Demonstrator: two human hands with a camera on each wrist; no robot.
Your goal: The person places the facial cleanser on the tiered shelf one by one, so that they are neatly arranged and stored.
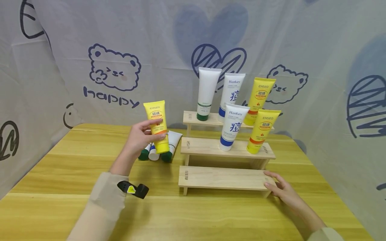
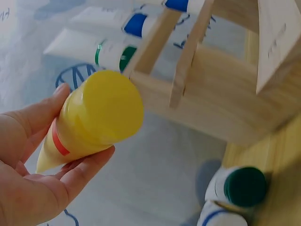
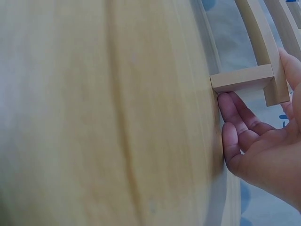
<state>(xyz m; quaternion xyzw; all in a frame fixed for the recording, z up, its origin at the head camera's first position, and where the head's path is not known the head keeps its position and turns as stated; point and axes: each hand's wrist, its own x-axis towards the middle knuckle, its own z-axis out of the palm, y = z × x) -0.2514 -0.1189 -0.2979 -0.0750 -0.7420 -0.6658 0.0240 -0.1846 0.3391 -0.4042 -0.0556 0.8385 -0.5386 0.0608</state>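
My left hand [image 1: 144, 135] pinches a yellow squeeze tube [image 1: 156, 115] between thumb and fingers, its cap pointing down, above the table left of the stand. In the left wrist view that tube's round yellow cap [image 2: 113, 107] faces the camera. My right hand [image 1: 281, 190] grips the right end of the lowest step of a three-tier wooden stand [image 1: 223, 178]. The right wrist view shows its lower fingers [image 3: 235, 115] curled beside the step's leg, close to the tabletop.
Upright on the top tier stand a white-and-green tube [image 1: 208, 93], a white-and-blue tube [image 1: 231, 87] and a yellow tube [image 1: 261, 93]. The middle tier bears another white-and-blue tube [image 1: 233, 125] and a yellow tube [image 1: 263, 130]. White tubes [image 1: 174, 140] lie behind my left hand. A printed cloth [image 1: 163, 50] hangs behind.
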